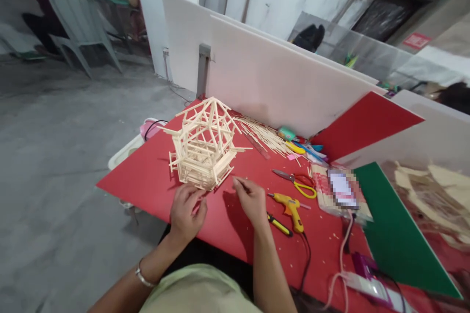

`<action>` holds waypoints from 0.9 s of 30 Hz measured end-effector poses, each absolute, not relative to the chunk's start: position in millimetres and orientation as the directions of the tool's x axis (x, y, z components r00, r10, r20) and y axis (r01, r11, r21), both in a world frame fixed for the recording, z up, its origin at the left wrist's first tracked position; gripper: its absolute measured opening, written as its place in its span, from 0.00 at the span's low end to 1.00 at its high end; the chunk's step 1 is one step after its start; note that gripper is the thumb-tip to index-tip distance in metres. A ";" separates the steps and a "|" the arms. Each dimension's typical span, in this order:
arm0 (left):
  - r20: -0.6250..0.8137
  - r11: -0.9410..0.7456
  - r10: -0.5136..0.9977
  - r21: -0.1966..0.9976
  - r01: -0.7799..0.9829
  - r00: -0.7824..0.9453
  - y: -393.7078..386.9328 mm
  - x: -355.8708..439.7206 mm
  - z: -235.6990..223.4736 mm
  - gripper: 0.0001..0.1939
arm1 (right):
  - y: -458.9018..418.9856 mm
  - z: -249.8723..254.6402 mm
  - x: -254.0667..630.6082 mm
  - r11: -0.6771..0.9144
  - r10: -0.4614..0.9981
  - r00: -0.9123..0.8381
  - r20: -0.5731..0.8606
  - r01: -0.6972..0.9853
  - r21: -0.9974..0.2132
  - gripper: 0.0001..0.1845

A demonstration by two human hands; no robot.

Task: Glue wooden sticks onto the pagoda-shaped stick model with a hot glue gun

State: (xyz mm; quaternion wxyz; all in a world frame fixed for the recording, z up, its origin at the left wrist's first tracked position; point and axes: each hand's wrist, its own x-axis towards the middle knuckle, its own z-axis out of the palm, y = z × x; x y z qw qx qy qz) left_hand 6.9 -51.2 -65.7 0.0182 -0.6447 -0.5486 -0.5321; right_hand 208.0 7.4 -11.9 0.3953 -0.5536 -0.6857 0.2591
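A pavilion-like model of thin wooden sticks (205,156), with a peaked open roof frame, stands on the red tabletop (147,181). At its front lower edge is my left hand (187,212), fingers curved and thumb apart; whether the fingertips touch the model I cannot tell. Right of the model, my right hand (252,201) is raised a little with thumb and forefinger pinched together. Anything between those fingertips is too small to make out. Close to that hand lie a yellow glue gun (290,208) and a yellow and black utility knife (279,225).
Loose sticks (262,134) lie behind the model. Scissors (295,182), a phone (342,188) on a packet and a green board (400,225) occupy the right side. White panels (271,73) wall off the back. A power strip (367,288) and cords run at front right.
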 end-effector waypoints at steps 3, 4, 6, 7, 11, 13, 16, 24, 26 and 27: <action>0.725 -0.383 0.666 0.536 0.752 -0.178 -56.1 14.3 -61.9 0.16 | -10.1 -7.0 215.8 0.221 0.975 -0.125 0.184 0.451 -0.864 0.19; 0.729 -0.388 0.662 0.532 0.753 -0.175 -57.9 17.5 -61.8 0.16 | -15.5 -6.0 219.2 0.201 0.978 -0.132 0.161 0.409 -0.890 0.19; 0.737 -0.422 0.656 0.537 0.730 -0.163 -62.1 24.6 -63.5 0.14 | -25.0 -5.5 227.6 0.158 0.983 -0.139 0.118 0.330 -0.931 0.17; 0.737 -0.447 0.659 0.546 0.709 -0.152 -64.2 28.5 -65.1 0.14 | -28.9 -5.9 232.1 0.139 0.986 -0.133 0.103 0.302 -0.943 0.16; 0.650 -0.529 0.760 0.607 0.592 0.012 -69.7 49.0 -72.5 0.12 | -40.4 -9.0 247.5 0.076 0.997 -0.034 0.070 0.232 -0.970 0.16; 0.606 -0.556 0.790 0.639 0.532 0.098 -69.5 60.8 -74.5 0.13 | -46.2 -9.4 253.1 0.067 0.998 0.002 0.070 0.234 -0.970 0.16; 0.559 -0.555 0.817 0.696 0.456 0.141 -66.9 75.4 -74.2 0.13 | -57.6 -9.4 263.6 0.117 0.993 -0.017 0.118 0.319 -0.940 0.15; 0.457 -0.478 0.877 0.806 0.349 0.145 -59.9 85.1 -73.2 0.11 | -84.0 -24.5 322.5 0.101 0.970 0.116 0.212 0.604 -0.791 0.14; 0.438 -0.461 0.887 0.819 0.343 0.145 -61.4 85.9 -73.8 0.11 | -84.7 -27.5 330.9 0.083 0.965 0.135 0.223 0.652 -0.754 0.15; 0.436 -0.458 0.888 0.821 0.341 0.143 -62.4 86.0 -73.6 0.11 | -84.1 -28.4 332.0 0.085 0.965 0.131 0.229 0.669 -0.738 0.15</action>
